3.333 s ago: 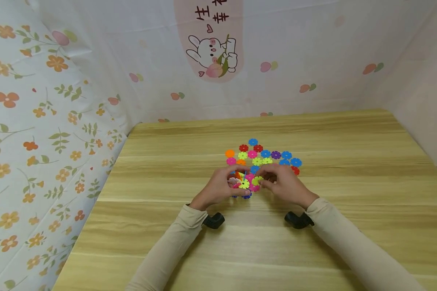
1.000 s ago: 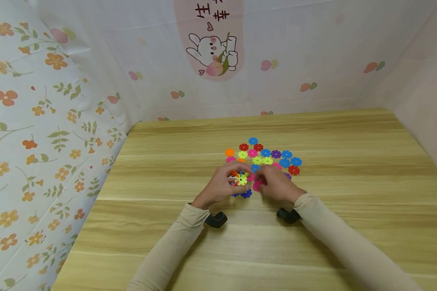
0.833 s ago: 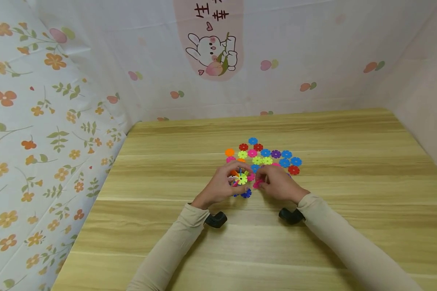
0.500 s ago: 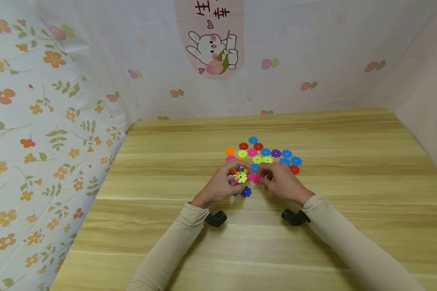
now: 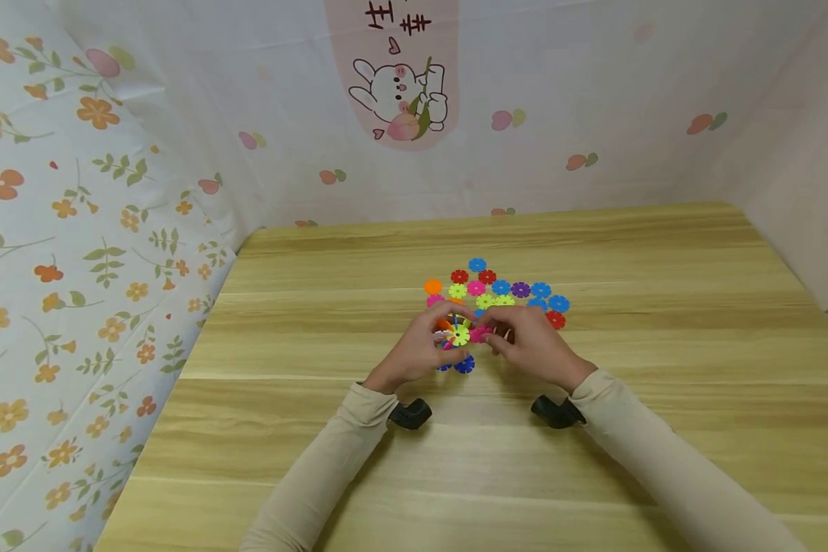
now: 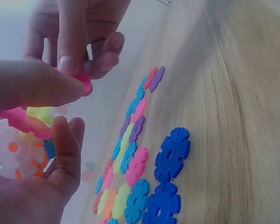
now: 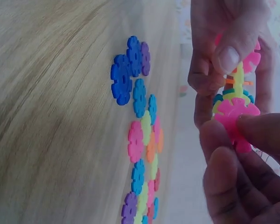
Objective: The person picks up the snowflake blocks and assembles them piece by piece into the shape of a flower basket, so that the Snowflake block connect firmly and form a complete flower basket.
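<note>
My left hand [image 5: 421, 349] holds a cluster of interlocked plastic snowflake discs [image 5: 458, 335], with yellow, orange, blue, white and pink pieces in it. In the left wrist view the white disc [image 6: 14, 149] faces the camera, close to the palm. Right beside the cluster, my right hand [image 5: 534, 341] pinches a pink snowflake disc [image 5: 479, 335] between thumb and fingers. Seen from the right wrist, this pink disc [image 7: 235, 121] meets the yellow pieces [image 7: 239, 79] at their edge. Fingers hide parts of the cluster.
Loose snowflake discs lie flat on the wooden table [image 5: 317, 307] beyond the hands, among them an orange disc [image 5: 433, 287], a purple disc [image 5: 520, 290] and a red disc [image 5: 555, 320]. A dark blue disc [image 5: 464, 363] lies just below the left hand. A patterned cloth [image 5: 283, 92] hangs behind.
Earlier my right hand held a yellow-green disc at the cluster. It then took a pink disc from the table and brought it left to the cluster. My left hand stayed almost in place.
</note>
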The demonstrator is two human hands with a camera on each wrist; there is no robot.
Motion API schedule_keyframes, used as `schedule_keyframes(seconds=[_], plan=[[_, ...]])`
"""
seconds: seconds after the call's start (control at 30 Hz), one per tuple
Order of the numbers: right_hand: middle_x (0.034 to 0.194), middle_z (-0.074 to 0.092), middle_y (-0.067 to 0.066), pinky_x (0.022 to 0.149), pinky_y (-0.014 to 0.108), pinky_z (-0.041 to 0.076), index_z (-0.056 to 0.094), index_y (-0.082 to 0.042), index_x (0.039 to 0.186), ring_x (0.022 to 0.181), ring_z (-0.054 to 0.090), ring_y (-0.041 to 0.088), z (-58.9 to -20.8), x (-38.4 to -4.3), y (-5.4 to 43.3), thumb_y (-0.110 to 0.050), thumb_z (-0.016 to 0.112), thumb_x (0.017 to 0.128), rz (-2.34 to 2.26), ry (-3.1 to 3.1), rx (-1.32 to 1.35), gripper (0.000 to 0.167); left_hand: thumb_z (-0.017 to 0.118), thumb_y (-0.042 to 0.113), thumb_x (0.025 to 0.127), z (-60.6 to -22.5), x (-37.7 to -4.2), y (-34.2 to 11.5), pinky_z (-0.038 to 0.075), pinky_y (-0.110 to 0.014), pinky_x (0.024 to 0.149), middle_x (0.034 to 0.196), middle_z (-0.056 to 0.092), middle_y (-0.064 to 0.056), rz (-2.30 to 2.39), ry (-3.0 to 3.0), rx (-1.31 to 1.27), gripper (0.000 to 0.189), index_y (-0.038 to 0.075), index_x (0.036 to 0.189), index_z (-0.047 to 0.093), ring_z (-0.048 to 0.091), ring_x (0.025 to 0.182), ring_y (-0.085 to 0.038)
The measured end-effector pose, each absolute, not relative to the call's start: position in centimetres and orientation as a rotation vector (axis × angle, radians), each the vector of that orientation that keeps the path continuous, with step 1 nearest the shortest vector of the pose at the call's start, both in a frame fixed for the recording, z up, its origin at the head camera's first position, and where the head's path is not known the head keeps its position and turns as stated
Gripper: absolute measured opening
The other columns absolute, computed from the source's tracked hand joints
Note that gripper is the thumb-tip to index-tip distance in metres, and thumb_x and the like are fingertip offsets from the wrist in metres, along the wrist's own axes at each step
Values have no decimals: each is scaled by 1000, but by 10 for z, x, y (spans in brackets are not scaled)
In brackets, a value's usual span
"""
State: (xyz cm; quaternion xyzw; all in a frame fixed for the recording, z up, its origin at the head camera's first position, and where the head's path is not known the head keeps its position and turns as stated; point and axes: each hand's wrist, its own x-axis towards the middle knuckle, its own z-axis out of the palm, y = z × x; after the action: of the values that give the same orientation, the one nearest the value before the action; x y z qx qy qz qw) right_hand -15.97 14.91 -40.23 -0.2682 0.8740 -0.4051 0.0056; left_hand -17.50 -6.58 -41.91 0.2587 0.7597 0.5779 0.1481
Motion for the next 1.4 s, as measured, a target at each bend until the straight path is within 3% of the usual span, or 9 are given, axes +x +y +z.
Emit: schedule_keyframes(seconds=[0.2, 0.77, 1.07, 1.4], plan=[[82, 71, 5, 58, 23, 52, 73, -7, 95, 63, 59, 7, -402, -157, 147, 1, 70, 88, -1249, 2830, -887, 11, 66, -7, 86, -417, -175, -63, 45, -57, 102, 132, 54, -6, 1635, 2188, 754, 42, 7, 124, 57, 50, 122, -25], [84, 71, 0, 58, 22, 49, 75, -9, 90, 65, 55, 6, -404, -157, 146, -2, 76, 84, -1158, 2922, -1026, 9, 66, -6, 88, -417, -171, -60, 50, -46, 98, 141, 49, -5, 1602, 2191, 750, 45, 7, 129, 53, 50, 117, -22], [86, 71, 1, 61, 22, 54, 73, -7, 94, 69, 61, 6, -403, -152, 146, 0, 77, 84, -1257, 2878, -923, 13, 67, -1, 89, -417, -170, -60, 46, -53, 102, 142, 49, -4, 1569, 2200, 766, 46, 10, 132, 53, 48, 126, -20], [81, 70, 2, 59, 22, 54, 72, -5, 88, 66, 60, 6, -403, -148, 144, 6, 76, 81, -1368, 2936, -979, 14, 66, 9, 95, -415, -168, -58, 40, -59, 106, 150, 42, -7, 1554, 2202, 804, 43, 14, 136, 51, 40, 137, -20]])
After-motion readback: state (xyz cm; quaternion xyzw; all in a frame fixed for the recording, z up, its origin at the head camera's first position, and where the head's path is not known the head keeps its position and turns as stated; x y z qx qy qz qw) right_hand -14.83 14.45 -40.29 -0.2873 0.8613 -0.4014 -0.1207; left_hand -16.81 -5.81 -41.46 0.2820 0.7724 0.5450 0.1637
